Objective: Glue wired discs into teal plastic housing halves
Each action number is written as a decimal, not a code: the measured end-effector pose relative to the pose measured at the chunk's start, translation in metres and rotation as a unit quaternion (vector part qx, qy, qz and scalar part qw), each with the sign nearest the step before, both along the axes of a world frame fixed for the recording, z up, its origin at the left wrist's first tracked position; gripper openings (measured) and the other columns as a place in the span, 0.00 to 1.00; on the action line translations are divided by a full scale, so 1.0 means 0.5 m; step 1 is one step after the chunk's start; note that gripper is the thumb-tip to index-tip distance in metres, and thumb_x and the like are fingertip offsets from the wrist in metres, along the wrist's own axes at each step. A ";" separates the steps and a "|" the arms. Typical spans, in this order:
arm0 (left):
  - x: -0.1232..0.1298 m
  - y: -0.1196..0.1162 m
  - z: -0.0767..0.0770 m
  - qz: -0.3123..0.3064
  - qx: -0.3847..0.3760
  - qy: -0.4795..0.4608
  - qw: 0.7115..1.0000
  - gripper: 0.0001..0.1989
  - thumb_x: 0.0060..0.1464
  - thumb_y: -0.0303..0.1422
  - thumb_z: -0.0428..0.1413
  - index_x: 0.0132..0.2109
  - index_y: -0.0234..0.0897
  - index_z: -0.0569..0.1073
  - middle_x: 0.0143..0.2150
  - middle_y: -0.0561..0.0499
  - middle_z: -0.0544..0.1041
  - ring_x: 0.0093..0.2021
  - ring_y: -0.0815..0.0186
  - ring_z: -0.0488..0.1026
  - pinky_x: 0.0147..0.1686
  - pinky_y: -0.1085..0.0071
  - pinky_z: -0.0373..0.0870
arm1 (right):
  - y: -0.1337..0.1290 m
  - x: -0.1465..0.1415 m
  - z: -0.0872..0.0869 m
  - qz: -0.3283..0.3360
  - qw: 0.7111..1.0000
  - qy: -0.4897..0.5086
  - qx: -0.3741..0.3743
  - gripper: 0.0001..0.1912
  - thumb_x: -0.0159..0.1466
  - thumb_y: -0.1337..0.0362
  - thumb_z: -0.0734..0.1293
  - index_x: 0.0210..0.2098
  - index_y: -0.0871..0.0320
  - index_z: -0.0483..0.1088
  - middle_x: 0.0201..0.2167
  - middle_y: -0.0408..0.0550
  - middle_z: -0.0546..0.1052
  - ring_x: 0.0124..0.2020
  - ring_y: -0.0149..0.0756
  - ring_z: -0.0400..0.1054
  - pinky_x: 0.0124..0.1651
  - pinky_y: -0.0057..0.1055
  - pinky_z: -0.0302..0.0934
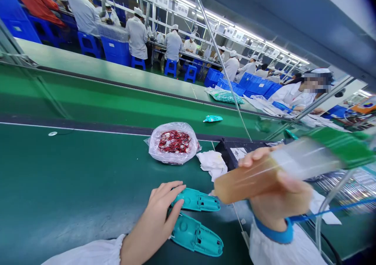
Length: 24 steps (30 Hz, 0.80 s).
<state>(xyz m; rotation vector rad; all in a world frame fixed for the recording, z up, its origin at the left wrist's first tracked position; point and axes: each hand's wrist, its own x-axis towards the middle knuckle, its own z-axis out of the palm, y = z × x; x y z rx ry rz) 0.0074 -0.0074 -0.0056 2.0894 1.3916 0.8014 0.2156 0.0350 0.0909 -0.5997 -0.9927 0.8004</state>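
My left hand grips the upper of two teal plastic housing halves on the green conveyor belt. The second teal housing half lies just below it, with its inner side up. My right hand is raised and holds a translucent bottle of amber liquid, tilted, with a green end pointing right. A thin blue tube runs right from near that hand. Its link to the bottle is hidden.
A clear bag of red-wired metal discs and a crumpled white cloth lie on the belt. A black box sits behind my right hand. Beyond a second green belt, co-workers in white sit on blue stools among blue crates.
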 end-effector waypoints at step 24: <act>0.011 -0.018 0.005 -0.030 -0.004 -0.035 0.999 0.18 0.60 0.27 0.48 0.55 0.48 0.69 0.50 0.49 0.73 0.50 0.59 0.70 0.48 0.60 0.70 | 0.012 -0.070 -0.069 0.064 0.992 -0.102 -0.031 0.06 0.48 0.66 0.64 0.27 0.56 0.71 0.21 0.44 0.74 0.21 0.36 0.66 0.23 0.31 0.59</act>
